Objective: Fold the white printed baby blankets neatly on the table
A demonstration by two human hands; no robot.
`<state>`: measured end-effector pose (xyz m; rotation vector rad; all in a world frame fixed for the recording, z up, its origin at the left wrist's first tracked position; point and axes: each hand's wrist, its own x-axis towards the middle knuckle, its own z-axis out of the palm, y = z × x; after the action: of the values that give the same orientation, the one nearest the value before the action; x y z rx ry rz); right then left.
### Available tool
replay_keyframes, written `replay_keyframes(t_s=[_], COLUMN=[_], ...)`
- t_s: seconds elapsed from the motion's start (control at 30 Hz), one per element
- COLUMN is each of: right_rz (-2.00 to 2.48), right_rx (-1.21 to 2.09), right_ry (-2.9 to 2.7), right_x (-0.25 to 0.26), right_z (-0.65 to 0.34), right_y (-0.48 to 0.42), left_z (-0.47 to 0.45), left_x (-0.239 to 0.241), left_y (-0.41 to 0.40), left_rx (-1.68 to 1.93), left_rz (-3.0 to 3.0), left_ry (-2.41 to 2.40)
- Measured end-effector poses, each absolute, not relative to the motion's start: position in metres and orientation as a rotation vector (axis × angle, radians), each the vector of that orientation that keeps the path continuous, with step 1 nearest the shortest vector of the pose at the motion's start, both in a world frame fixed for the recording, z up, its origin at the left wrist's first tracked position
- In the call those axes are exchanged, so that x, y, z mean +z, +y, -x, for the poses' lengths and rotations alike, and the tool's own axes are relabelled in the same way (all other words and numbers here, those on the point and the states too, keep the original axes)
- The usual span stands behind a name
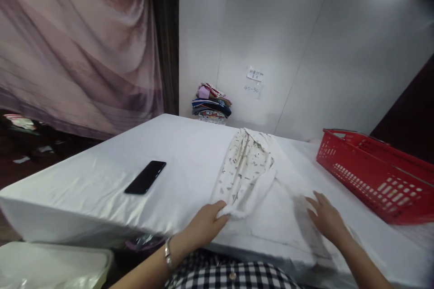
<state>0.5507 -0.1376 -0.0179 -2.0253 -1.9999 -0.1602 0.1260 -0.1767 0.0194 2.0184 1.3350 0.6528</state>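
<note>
Patterned garment (242, 167) — left hand (205, 223) pinches its edge, right hand (325, 216) lies flat on it, fingers spread — phone (145, 177) and red basket (376, 176) lie beside.

1. Left of your left hand (205, 226), the table (84, 180) lies bare up to the phone (145, 177).
2. Right of your right hand (325, 217), the basket (376, 176) blocks the table's right side.
3. The cloth (251, 176) covers the middle; a clothes pile (212, 104) sits at the back wall.

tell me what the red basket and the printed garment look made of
The red basket looks like glossy moulded plastic, with rigid slotted walls. The printed garment looks like thin, matte cloth, perhaps cotton: it creases where the left hand pinches a fold and the right hand lies flat.
</note>
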Motion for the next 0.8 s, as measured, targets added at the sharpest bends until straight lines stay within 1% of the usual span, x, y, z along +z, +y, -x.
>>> replay_keyframes(t_s=[0.07,0.13,0.17,0.33,0.53,0.67,0.8], right_rz=[1.856,1.833,1.861,2.067,2.012,1.959,1.934], right_rx=[0.150,0.462,0.529,0.449,0.496,0.552,0.692], right_ry=[-1.939,-1.788,-1.736,-1.822,-1.824,-1.659,-1.337], right_x=[-0.015,-0.011,-0.008,-0.002,-0.018,-0.022,-0.015], right_z=[-0.512,-0.479,-0.465,-0.419,-0.396,-0.408,-0.418], right_y=[-0.117,-0.093,-0.080,-0.022,-0.001,-0.003,-0.003], left_z=[-0.131,-0.138,-0.141,-0.149,-0.144,-0.142,-0.138], left_x=[0.014,0.006,0.001,-0.015,-0.001,0.003,0.005], left_y=[-0.180,-0.182,-0.182,-0.183,-0.183,-0.180,-0.174], left_rx=[0.563,0.487,0.456,0.424,0.445,0.421,0.439], left_rz=[-2.116,-2.195,-2.218,-2.202,-2.065,-2.020,-1.991], left_ry=[1.326,1.289,1.273,1.291,1.266,1.221,1.141])
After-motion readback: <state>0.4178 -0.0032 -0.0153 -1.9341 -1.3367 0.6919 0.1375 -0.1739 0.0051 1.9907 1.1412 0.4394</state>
